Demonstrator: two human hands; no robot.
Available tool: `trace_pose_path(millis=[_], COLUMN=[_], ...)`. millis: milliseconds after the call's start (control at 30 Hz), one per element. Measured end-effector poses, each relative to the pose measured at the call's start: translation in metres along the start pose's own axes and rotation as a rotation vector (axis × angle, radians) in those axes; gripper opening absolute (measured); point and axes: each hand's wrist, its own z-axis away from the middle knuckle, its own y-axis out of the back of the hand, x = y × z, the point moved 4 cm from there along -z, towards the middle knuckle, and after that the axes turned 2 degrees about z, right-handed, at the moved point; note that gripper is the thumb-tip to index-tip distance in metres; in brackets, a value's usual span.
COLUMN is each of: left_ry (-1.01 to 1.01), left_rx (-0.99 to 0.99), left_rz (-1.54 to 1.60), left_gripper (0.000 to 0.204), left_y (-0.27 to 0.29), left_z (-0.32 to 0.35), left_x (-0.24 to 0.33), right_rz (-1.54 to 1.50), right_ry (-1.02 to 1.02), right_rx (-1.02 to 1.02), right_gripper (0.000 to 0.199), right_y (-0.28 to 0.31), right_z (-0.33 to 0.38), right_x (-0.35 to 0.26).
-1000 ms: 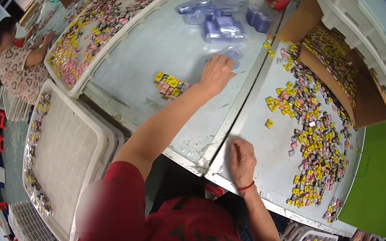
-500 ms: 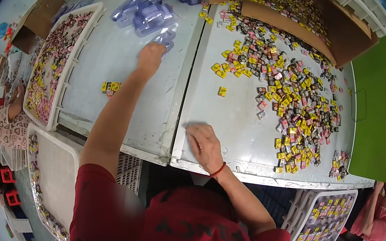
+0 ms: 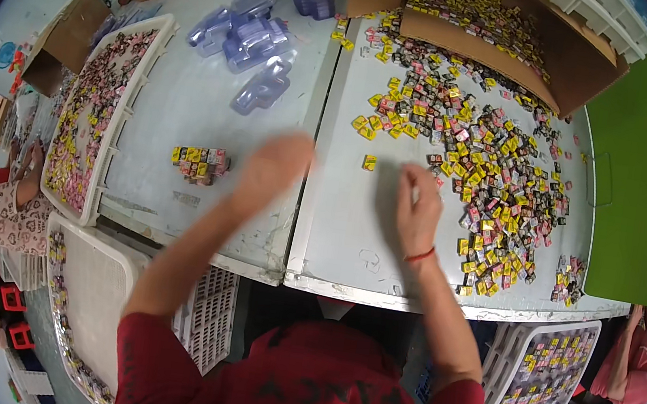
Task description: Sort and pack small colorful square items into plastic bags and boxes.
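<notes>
My left hand point(image 3: 274, 173) is smeared by motion above the table, close to the seam; its fingers cannot be made out. Left of it sits a small block of yellow, black and pink boxes point(image 3: 199, 163). Beyond the hand lies a clear plastic blister shell point(image 3: 262, 88), apart from the heap of similar shells point(image 3: 251, 36). My right hand point(image 3: 420, 215), a red cord at its wrist, hovers over the right tabletop with thumb and fingers apart and nothing visible in them. Just past its fingertips is the spread pile of tiny boxes point(image 3: 498, 176); one lone yellow box point(image 3: 369, 162) lies to its left.
A cardboard carton point(image 3: 484, 39) full of tiny boxes lies open at the back right. White trays point(image 3: 127, 111) of boxes stand at the left and below the table's front edge. A green surface point(image 3: 645, 179) adjoins on the right. Co-workers point(image 3: 13, 202) are at both sides.
My left hand has left the blister shell and moved back toward me, near the seam. My right hand has moved from the front edge up and right to the pile. The small block is now unobstructed.
</notes>
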Motion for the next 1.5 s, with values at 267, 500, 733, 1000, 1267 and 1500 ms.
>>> trace_pose_path(millis=[267,500,733,1000,1267,1500], left_ry=[-0.17,0.043,0.147,0.15,0.032,-0.022], left_rx=[-0.007,0.182,0.266,0.172,0.023,0.152], left_rz=[0.518,0.046,0.058,0.392,0.332,0.313], left_gripper=[0.031,0.049,0.05,0.023,0.025,0.022], left_y=[-0.062,-0.078,-0.078,-0.066,-0.081,-0.081], left_z=[0.048,-0.021,-0.032,-0.008,-0.024,-0.027], left_x=[0.128,0.046,0.003,0.048,0.052,0.058], right_rz=[0.671,0.586,0.206,0.15,0.399,0.424], right_ry=[0.255,0.274,0.224,0.003,0.296,0.292], right_rx=[-0.136,-0.351,-0.34,-0.094,-0.236,-0.274], right_gripper=[0.04,0.04,0.029,0.024,0.029,0.031], right_y=[-0.058,-0.055,-0.01,0.048,0.02,0.023], right_z=[-0.087,-0.038,-0.002,-0.004,0.009,0.025], right_x=[0.045,0.025,0.003,0.058,0.013,0.014])
